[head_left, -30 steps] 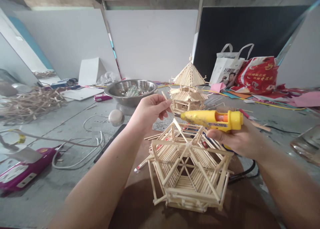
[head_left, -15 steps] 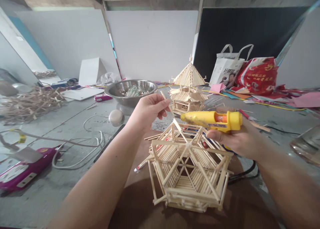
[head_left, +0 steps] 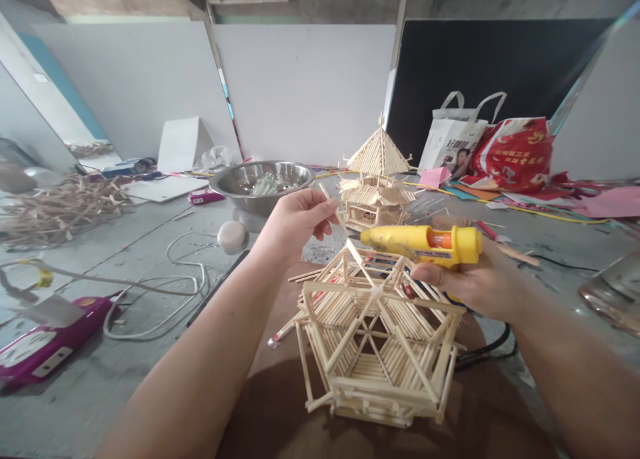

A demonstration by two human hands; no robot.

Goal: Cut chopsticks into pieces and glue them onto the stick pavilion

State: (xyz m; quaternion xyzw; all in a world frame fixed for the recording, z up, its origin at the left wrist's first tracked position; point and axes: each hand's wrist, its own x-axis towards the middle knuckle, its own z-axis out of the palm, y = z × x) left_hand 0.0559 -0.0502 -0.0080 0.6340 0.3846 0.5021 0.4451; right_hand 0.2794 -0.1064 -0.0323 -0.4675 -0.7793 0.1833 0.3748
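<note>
Between thumb and fingers, my left hand [head_left: 305, 220] pinches a thin wooden stick [head_left: 342, 220] that slants down to the right. My right hand [head_left: 487, 289] is wrapped round a yellow hot glue gun [head_left: 415, 242], its nozzle pointing left close to the stick's lower end. Whether nozzle and stick touch, I cannot tell. Just below both hands stands a six-sided frame of wooden sticks [head_left: 395, 395], with spokes meeting at a whitish hub. It rests on a brown board [head_left: 270, 405]. Behind it rises a tiered stick pavilion [head_left: 379, 153] with a pointed roof.
A steel basin [head_left: 225, 182] stands behind my left hand. At left are a heap of sticks [head_left: 70, 209], a purple power strip [head_left: 75, 339] and a looped white cable [head_left: 150, 282]. A white bag [head_left: 450, 139] and a red bag [head_left: 517, 153] stand at back right, a glass container [head_left: 613, 295] at far right.
The glue gun has shifted very slightly left and down toward the stick's lower end. My left hand and the stick are almost unmoved.
</note>
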